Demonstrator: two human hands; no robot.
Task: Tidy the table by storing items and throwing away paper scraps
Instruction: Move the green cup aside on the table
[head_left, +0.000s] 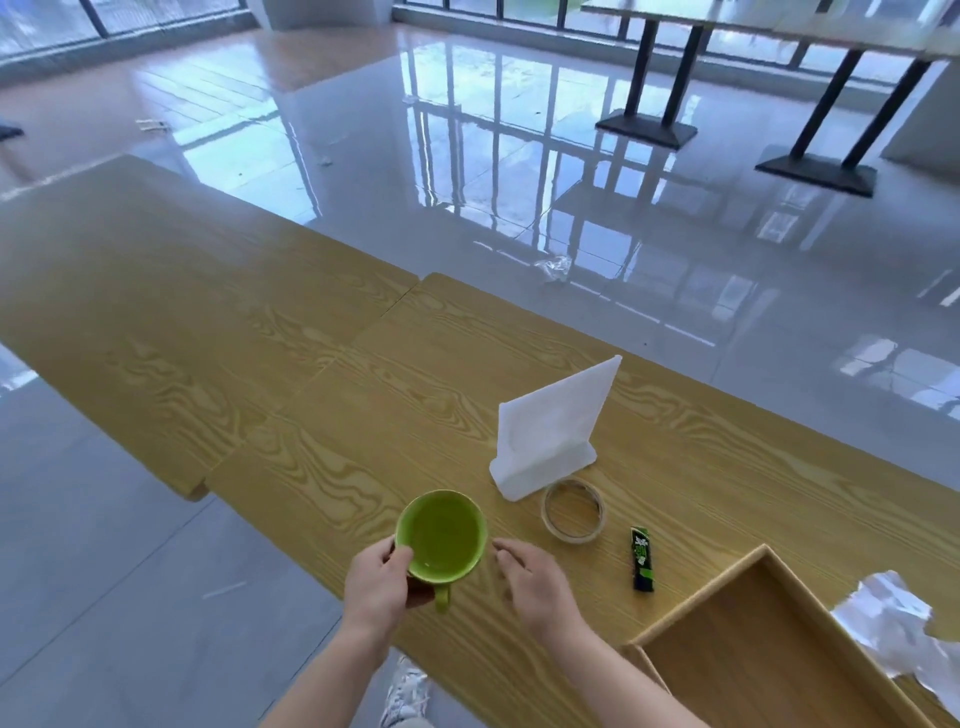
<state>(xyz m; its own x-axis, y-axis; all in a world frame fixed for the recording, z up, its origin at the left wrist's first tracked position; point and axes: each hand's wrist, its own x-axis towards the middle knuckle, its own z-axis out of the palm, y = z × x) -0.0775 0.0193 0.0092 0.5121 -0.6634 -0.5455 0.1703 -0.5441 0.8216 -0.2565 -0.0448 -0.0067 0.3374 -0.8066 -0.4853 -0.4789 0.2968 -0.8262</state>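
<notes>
Now left hand (378, 582) grips glossy round green cup (441, 535) on wood-grain table (311, 338)

A glossy grey floor (467, 156) stretches far beyond the left hand (376, 582) and the right hand (535, 582), mirroring the windows (519, 10). Far ahead, right of the right hand, stand black table legs (826, 109) on flat bases. A crumpled clear wrapper (555, 267) lies on the floor ahead. A white shoe (408, 696) shows below, between the two hands.
</notes>
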